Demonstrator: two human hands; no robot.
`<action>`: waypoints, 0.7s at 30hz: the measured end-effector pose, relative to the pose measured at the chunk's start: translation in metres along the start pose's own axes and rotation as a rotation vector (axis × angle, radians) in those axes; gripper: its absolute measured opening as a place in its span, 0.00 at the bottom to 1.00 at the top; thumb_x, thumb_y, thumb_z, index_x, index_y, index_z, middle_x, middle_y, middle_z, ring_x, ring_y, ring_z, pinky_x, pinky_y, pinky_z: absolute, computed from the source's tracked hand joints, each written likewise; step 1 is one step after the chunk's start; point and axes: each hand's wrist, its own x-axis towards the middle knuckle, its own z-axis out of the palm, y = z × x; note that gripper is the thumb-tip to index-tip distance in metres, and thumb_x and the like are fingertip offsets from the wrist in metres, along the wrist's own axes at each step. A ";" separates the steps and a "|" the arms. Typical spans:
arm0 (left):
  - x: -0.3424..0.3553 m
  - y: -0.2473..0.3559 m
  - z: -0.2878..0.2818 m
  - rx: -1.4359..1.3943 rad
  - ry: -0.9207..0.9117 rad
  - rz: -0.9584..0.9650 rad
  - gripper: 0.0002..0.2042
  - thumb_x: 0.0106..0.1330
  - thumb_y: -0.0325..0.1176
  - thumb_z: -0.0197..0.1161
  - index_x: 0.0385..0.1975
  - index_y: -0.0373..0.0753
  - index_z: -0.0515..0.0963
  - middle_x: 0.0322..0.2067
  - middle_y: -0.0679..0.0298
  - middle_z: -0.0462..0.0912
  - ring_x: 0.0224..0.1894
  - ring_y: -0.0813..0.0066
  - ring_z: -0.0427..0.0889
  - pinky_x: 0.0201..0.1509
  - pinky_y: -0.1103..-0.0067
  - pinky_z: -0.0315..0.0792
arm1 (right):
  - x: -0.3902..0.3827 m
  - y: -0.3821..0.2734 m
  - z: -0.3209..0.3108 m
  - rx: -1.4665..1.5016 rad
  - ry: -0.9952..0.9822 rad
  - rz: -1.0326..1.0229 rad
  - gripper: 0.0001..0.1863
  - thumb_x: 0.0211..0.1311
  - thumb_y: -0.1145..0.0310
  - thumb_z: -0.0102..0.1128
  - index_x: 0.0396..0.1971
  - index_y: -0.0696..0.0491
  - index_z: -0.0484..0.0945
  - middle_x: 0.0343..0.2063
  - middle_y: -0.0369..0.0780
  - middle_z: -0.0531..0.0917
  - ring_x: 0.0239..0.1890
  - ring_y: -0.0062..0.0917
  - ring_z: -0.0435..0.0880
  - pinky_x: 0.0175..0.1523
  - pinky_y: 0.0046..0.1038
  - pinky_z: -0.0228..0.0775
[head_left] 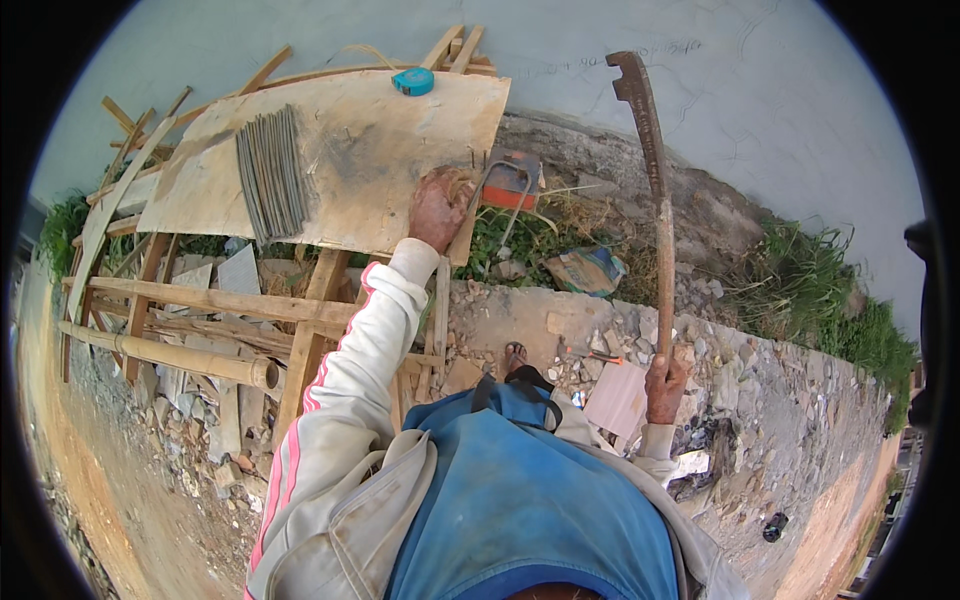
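The left arm runs up from the lower left of the frame toward its centre, nearly straight, in a pale sleeve with pink stripes along its outer seam. Its cuff ends just above mid-frame, and the left hand (438,208) sits beyond it in the upper middle — back of the hand facing up, fingers curled downward and closed.

The right arm shows only briefly at the lower right of centre — a short stretch of pale cuff. The right hand (665,387) is a raised fist, knuckles outward, fingers wrapped tight.
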 end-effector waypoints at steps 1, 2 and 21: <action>-0.001 0.009 0.000 -0.015 0.029 -0.003 0.19 0.65 0.42 0.60 0.46 0.33 0.82 0.48 0.49 0.82 0.53 0.48 0.78 0.59 0.61 0.71 | 0.002 0.000 0.011 0.091 -0.031 -0.002 0.31 0.65 0.40 0.61 0.20 0.55 0.72 0.14 0.29 0.67 0.18 0.16 0.64 0.23 0.25 0.55; -0.001 0.020 0.001 -0.030 0.075 0.012 0.18 0.64 0.41 0.60 0.44 0.33 0.82 0.46 0.48 0.83 0.50 0.48 0.80 0.56 0.61 0.73 | 0.003 -0.002 0.022 0.196 -0.063 0.004 0.30 0.65 0.40 0.61 0.20 0.54 0.70 0.14 0.28 0.68 0.18 0.14 0.64 0.23 0.23 0.54; 0.039 0.071 0.054 -0.835 -0.299 -0.456 0.06 0.69 0.33 0.62 0.41 0.42 0.75 0.28 0.65 0.86 0.22 0.83 0.81 0.24 0.83 0.73 | 0.080 -0.028 0.083 0.136 -0.225 0.023 0.20 0.65 0.57 0.69 0.20 0.54 0.74 0.17 0.28 0.68 0.23 0.14 0.63 0.28 0.23 0.57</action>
